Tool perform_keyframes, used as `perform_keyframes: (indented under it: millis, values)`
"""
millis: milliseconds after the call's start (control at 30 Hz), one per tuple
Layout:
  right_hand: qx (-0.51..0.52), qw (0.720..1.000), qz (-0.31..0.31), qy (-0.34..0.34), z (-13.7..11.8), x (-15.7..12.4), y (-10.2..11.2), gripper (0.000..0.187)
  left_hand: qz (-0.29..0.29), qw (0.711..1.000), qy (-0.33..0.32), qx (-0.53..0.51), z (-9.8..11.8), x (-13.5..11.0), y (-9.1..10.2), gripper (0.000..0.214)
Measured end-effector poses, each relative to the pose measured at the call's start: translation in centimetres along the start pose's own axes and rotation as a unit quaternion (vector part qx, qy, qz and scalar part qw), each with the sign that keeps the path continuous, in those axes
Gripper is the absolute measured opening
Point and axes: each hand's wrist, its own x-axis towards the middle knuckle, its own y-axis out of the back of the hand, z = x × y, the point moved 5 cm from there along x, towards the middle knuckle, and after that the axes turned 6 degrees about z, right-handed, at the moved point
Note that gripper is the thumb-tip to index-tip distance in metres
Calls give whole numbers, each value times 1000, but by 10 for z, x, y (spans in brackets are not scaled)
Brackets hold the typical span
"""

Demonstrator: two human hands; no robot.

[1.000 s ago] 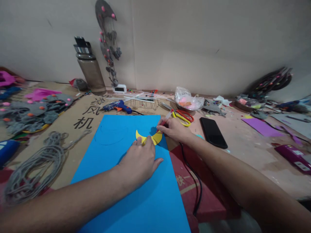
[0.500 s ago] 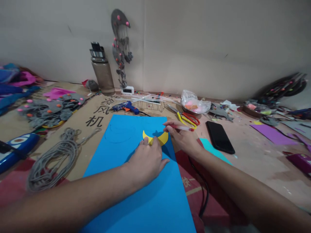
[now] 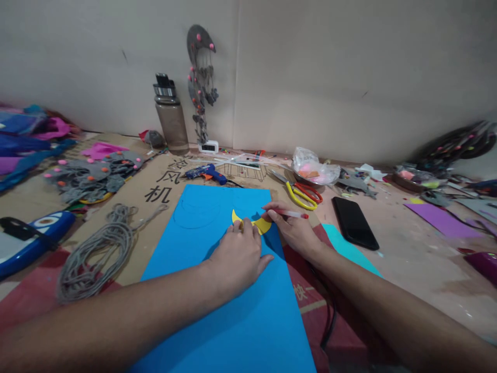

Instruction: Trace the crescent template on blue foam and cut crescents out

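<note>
The left hand (image 3: 241, 254) rests on a yellow paper crescent (image 3: 264, 226) lying on a large blue rectangular sheet (image 3: 240, 331). The right hand (image 3: 294, 232) holds a slim red-and-clear pen (image 3: 289, 213) near the crescent's right end. Beyond the sheet, a blue plastic glue gun (image 3: 213, 173) and yellow-and-red-handled scissors (image 3: 289, 190) lie on the desk (image 3: 419, 274).

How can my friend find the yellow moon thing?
Find the big blue sheet. Near its far right corner, a small crescent lies partly under the left hand. Unlike the thin drawn curves to its left, it is solid bright yellow.
</note>
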Motion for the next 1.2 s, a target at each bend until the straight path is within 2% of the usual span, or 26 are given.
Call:
perform_keyframes:
  millis: [167,467,600,767,867,1067,1200]
  values:
    - [11,1000,-1,0,2,-1,-1,21,19,1000,1,18,0,0,-1,60]
    - [14,1000,2,10,1,0,-1,23,-10,1000,3,23,2,1,-2,67]
    - [14,1000,2,-7,4,1,-1,25,-5,1000,4,25,1,0,-1,66]
    - [66,997,0,-48,14,5,0,32,-4,999,-12,30,2,1,3,62]
    - [71,996,-2,-46,16,7,1,35,0,999,-8,35,2,4,8,60]
    - [61,998,-6,-33,14,8,2,30,-36,999,-32,-6,3,8,12,55]
    - [72,997,-5,-28,16,9,1,27,1,1000,-14,-4,4,3,3,58]
